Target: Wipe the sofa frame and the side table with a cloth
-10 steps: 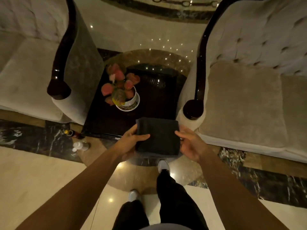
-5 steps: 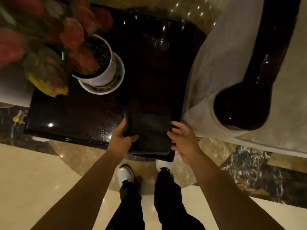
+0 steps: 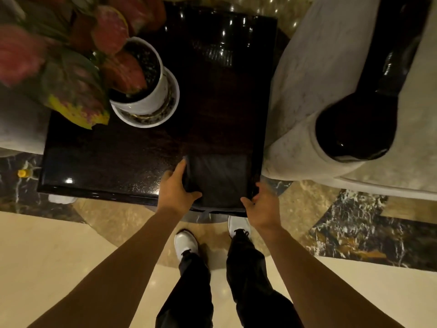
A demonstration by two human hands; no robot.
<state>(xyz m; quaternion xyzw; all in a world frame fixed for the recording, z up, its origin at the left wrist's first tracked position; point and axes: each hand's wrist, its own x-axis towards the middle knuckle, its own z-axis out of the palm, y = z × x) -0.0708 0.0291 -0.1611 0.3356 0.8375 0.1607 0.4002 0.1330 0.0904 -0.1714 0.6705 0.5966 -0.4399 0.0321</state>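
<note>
Curling round the left edge of one folded dark grey cloth [image 3: 220, 181], the fingers [image 3: 179, 168] of the left hand [image 3: 176, 189] are seen with the thumb laid on top, while the cloth's near right corner is pinched by the right hand [image 3: 262, 204]. The cloth is spread flat on the near right corner of one glossy dark wooden side table [image 3: 113, 157], where one white ceramic plant pot [image 3: 146, 100] is stood in one white saucer [image 3: 171, 107]. One glossy dark wooden frame scroll [image 3: 354, 131] on a pale upholstered sofa arm [image 3: 305, 91] is set just beside the table, and two white shoes [image 3: 185, 242] are visible below.
</note>
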